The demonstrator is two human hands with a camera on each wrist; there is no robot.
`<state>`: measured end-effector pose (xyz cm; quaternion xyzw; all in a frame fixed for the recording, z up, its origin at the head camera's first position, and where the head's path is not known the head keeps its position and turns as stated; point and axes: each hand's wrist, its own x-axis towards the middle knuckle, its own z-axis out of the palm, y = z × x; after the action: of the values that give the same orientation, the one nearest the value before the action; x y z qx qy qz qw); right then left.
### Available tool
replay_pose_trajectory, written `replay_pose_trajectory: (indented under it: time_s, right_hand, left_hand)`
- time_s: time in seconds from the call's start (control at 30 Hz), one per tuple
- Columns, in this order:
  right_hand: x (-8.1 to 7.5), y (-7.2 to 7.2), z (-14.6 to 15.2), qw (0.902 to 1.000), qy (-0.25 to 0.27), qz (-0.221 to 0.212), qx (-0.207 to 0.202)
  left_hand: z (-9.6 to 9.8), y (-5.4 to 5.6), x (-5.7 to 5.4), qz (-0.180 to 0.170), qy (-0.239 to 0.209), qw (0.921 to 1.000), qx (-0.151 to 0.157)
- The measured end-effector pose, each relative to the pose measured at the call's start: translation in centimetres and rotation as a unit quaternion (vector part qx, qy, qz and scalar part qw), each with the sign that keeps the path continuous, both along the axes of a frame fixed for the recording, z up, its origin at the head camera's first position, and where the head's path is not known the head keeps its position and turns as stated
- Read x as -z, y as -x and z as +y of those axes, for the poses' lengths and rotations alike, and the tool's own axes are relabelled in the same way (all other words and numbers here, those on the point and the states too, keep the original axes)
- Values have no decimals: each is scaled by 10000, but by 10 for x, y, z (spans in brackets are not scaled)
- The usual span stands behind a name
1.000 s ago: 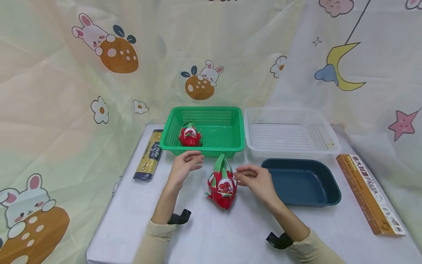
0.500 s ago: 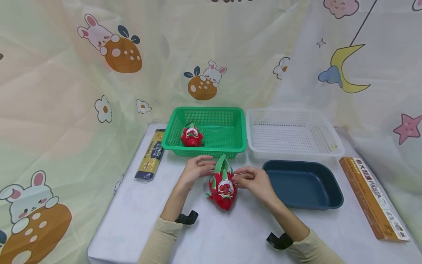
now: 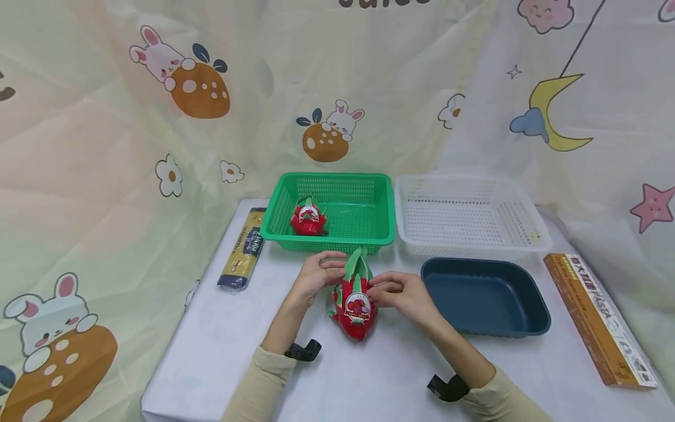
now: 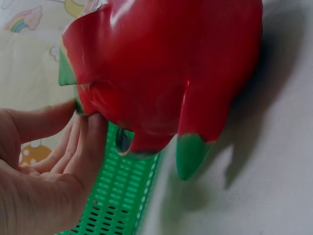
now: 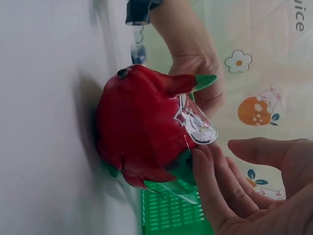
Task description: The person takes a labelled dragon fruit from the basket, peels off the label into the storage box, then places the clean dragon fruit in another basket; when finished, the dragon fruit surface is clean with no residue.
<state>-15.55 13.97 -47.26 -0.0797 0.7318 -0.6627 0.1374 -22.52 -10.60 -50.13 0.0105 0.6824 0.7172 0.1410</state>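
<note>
On the counter (image 3: 205, 357), the dragon fruit (image 3: 355, 321) (likely light, slick) is best cupped by its flanks; the right grip (image 3: 403, 293) touches it, thumb apart; whether the left grip (image 3: 315, 276) pinches, I cannot tell; green-tipped scales (image 4: 193, 152) look flimsy.

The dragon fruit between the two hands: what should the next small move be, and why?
Probably the right hand should bring its thumb in against the dragon fruit, securing a hold before any lift. In the right wrist view its fingers are at the fruit while the thumb stands apart; the left hand is at the opposite side, and the fruit rests on the white cloth.
</note>
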Motion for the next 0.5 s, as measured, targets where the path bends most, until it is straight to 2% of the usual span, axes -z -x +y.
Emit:
replay_pose_trajectory:
  time_s: [0.23,0.5]
  right_hand:
    - [-2,-2,-2,9991,-410,36,-36]
    - [-1,2,-1,9994,-302,-36,-177]
  left_hand:
    - [1,-1,1,-100,-60,9999,-60]
    - [4,-1,3,-171,-185,9994,-227]
